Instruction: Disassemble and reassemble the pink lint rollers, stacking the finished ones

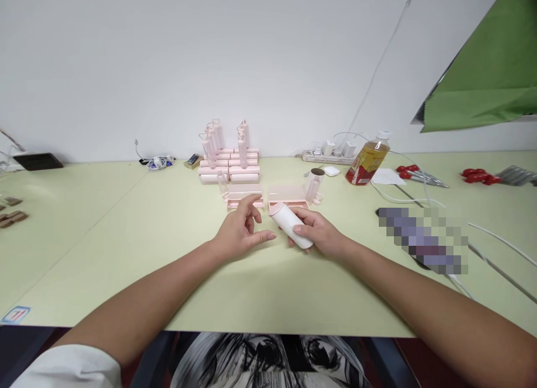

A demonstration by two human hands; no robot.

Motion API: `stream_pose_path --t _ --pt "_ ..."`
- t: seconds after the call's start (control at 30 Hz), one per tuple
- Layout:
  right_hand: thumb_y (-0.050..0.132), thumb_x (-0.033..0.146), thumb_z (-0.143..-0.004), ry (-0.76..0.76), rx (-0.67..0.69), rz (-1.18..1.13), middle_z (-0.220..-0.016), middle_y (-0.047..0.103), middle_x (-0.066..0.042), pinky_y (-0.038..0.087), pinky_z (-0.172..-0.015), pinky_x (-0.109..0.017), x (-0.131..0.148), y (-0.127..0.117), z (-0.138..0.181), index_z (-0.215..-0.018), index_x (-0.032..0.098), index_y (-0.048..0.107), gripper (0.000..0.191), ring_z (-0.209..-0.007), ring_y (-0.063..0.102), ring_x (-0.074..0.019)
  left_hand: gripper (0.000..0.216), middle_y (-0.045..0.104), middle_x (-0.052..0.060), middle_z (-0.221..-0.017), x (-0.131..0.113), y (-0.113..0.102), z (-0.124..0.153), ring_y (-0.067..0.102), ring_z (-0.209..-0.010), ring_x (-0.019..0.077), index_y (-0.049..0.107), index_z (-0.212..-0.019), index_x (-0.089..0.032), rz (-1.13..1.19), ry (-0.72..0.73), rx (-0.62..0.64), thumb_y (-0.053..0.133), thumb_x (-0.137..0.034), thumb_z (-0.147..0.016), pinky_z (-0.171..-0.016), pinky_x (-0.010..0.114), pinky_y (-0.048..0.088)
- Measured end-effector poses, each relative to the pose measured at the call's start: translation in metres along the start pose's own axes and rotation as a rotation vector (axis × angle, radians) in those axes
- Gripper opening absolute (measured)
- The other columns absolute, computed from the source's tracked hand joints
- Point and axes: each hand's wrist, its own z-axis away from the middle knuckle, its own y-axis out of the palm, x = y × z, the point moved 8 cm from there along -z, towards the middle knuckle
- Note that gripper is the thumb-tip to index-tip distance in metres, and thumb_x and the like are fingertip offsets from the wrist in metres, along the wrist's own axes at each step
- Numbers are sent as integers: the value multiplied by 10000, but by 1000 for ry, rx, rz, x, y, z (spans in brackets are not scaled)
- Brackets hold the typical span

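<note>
My right hand (pixel 319 232) is closed around a white cylindrical roller (pixel 289 224) with a pink end cap, held tilted just above the pale green table (pixel 126 248). My left hand (pixel 242 231) is beside it, fingers apart and slightly curled, holding nothing, its fingertips close to the roller's left end. Just behind both hands lie two pink trays (pixel 245 199), and a clear tube (pixel 312 187) stands upright at the right tray's end.
A stack of pink rollers with upright handles (pixel 229 158) stands behind the trays. To the right are a bottle of amber liquid (pixel 368 161), a power strip (pixel 329 153), red-handled scissors (pixel 415 174), cables and a blurred object (pixel 423 239). A dark device (pixel 37 161) lies far left.
</note>
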Motion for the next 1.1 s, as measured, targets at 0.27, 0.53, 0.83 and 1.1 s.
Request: stream_pose_path --t 0.27,0.53,0.83,1.1 --pt "674 458 -815 21 0 -88 -821 604 -33 402 -359 -157 -2 0 1 -1299 200 527 567 -572 611 -125 810 457 -71 -765 -8 1 2 389 -550 63 244 -1401 -269 97 48 -48 724 -422 -768 -534 195 363" --pt "684 470 -796 9 -6 -63 -879 606 -47 410 -360 -165 -5 0 0 -1308 198 523 601 -603 623 -134 668 536 -43 -723 -1 -6 -5 510 -619 122 351 -1410 -219 -187 -60 172 609 -419 -828 -591 239 385" --pt "696 484 -782 3 7 -35 -918 561 -40 463 -395 -179 -1 3 1 -1276 218 535 584 -662 636 -149 577 690 142 -969 50 -39 -9 644 -854 325 458 -1350 -189 -813 -537 208 460 -472 -847 -608 338 414" --pt "721 451 -765 12 31 3 -929 575 -32 439 -478 -197 -3 6 0 -1152 208 523 498 -690 596 -139 506 674 105 -713 34 -53 -3 605 -604 240 632 -672 -192 -789 -623 184 446 -644 -804 -523 303 349"
